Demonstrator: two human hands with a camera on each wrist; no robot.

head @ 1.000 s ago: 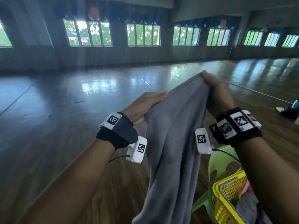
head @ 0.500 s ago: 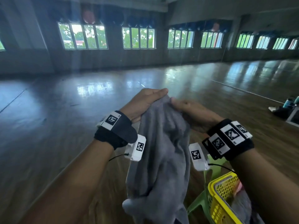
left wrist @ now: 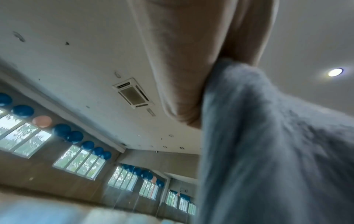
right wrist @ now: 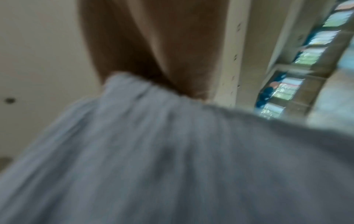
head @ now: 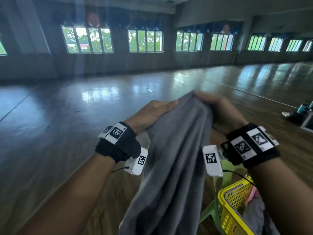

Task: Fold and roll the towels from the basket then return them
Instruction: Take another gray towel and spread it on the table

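Note:
A grey towel (head: 174,158) hangs in the air between both hands, its lower end dropping out of view. My right hand (head: 218,109) grips the bunched top of the towel (right wrist: 172,151). My left hand (head: 152,114) holds the towel's left edge; its fingers lie straight along the cloth, and the thumb is hidden behind the towel (left wrist: 268,144). The yellow basket (head: 230,207) sits at the lower right on a green plastic chair (head: 210,214), with more cloth inside.
A wide wooden floor (head: 67,133) stretches ahead to a wall of windows. Bottles and dark bags (head: 298,112) lie on the floor at the far right. A cable runs from each wrist camera.
The right hand dropped from its raised hold to level with the left, then both lifted slightly. The towel bunched up and now hangs longer again.

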